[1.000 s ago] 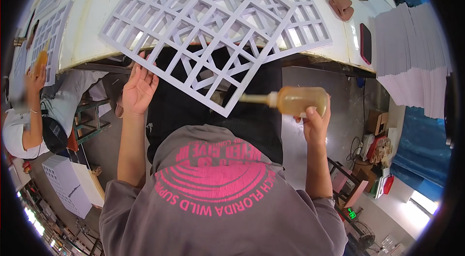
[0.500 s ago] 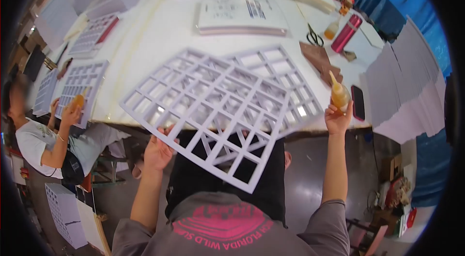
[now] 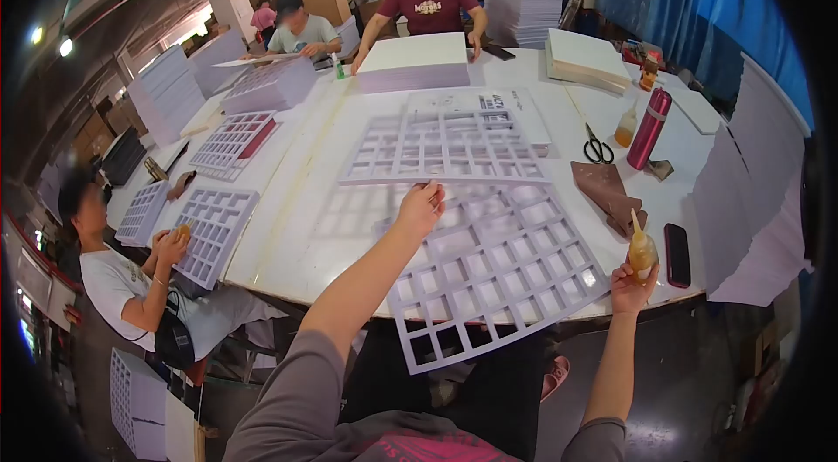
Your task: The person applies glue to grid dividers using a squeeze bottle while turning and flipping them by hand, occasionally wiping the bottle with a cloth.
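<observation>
My left hand (image 3: 422,210) is closed on the near edge of a white grid frame (image 3: 397,172) and holds it tilted above the table. Beneath and nearer to me, a second white grid frame (image 3: 489,280) lies on the table, its near corner jutting past the edge over my lap. At the right, my right hand (image 3: 635,289) is wrapped round a squeeze bottle of amber liquid (image 3: 643,254), its thin nozzle pointing up. A dark phone (image 3: 676,256) lies just right of that hand.
Scissors (image 3: 598,148), a brown cloth (image 3: 608,191), and a pink flask (image 3: 649,130) are on the right of the table (image 3: 288,244). A white printed package (image 3: 532,117) sits behind the raised frame. Co-workers sit left and stand across, among stacked sheets (image 3: 415,69).
My left hand has carried the upper grid frame forward, away from the lower one. The right hand still holds the bottle. The view has tilted up, showing more of the room.
</observation>
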`<state>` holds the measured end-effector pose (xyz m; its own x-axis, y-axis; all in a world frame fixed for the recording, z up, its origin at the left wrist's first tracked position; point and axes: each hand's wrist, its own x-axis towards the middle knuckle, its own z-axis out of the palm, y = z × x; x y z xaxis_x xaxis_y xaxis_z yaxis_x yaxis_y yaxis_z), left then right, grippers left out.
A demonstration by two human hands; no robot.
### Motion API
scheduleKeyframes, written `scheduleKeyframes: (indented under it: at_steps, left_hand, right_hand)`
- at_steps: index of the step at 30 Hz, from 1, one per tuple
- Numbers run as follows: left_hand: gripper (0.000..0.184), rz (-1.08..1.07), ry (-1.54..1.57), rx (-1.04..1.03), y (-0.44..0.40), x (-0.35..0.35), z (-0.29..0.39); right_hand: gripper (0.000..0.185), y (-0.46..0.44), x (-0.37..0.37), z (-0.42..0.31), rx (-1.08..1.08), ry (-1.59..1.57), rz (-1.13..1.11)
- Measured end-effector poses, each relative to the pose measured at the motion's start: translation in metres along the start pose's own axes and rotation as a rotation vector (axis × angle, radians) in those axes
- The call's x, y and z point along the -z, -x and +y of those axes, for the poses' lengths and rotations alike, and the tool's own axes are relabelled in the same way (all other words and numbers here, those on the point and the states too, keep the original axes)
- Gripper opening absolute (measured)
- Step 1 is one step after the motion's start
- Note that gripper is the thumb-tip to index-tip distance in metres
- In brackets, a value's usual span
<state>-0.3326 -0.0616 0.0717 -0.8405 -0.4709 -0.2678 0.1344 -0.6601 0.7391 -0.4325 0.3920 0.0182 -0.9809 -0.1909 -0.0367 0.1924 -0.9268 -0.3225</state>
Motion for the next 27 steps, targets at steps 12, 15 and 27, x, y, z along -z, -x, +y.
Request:
scheduleKeyframes:
  at_steps: [12, 15, 27]
  left_hand:
    - [0.048, 0.016, 0.045, -0.115, -0.135, -0.066, 0.023]
    - [0.061, -0.015, -0.275, -0.031, -0.099, -0.081, -0.001]
    - [0.038, -0.932, -1.272, -0.488, 0.038, -0.105, -0.16]
  right_hand:
    - [0.049, -0.009, 0.008, -0.006, -0.122, -0.082, 0.04]
    - [0.049, -0.006, 0.001, -0.006, -0.108, -0.086, 0.004]
    - [0.065, -0.01, 0.008, -0.008, -0.107, -0.093, -0.11]
